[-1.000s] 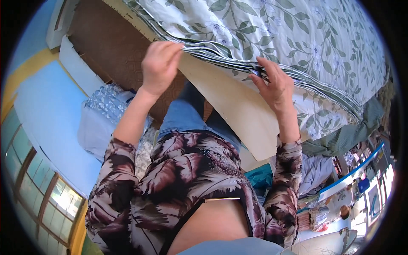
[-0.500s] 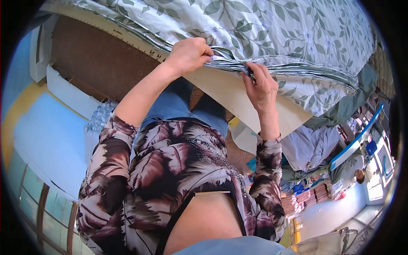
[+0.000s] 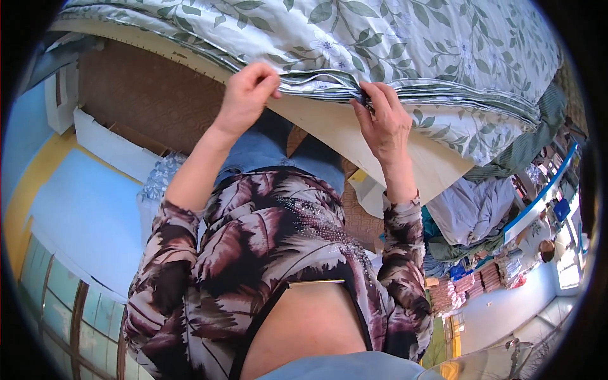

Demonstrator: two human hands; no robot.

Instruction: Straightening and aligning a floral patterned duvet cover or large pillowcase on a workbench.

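Note:
A thick stack of white fabric with green leaves and pale flowers (image 3: pixel 418 47) lies over the table, its layered edges facing me. My left hand (image 3: pixel 248 95) is closed in a pinch at the near edge of the stack. Whatever sits between its fingertips is too small to make out. Farther right, my right hand (image 3: pixel 385 120) is closed, with a small dark object (image 3: pixel 361 97) between thumb and forefinger against the layered edges; its kind is unclear. Between the hands, the upper layers part in a narrow gap.
The pale tabletop edge (image 3: pixel 323 126) runs just in front of my body, with ruler-like marks toward the left. Dark green striped cloth (image 3: pixel 522 155) hangs at the right end, above a heap of pale grey cloth (image 3: pixel 475 209). Another person (image 3: pixel 546 248) is far off at the right.
My left hand has moved left and a little toward my body, along the fabric edge. My right hand has shifted slightly left and up, still at the layers.

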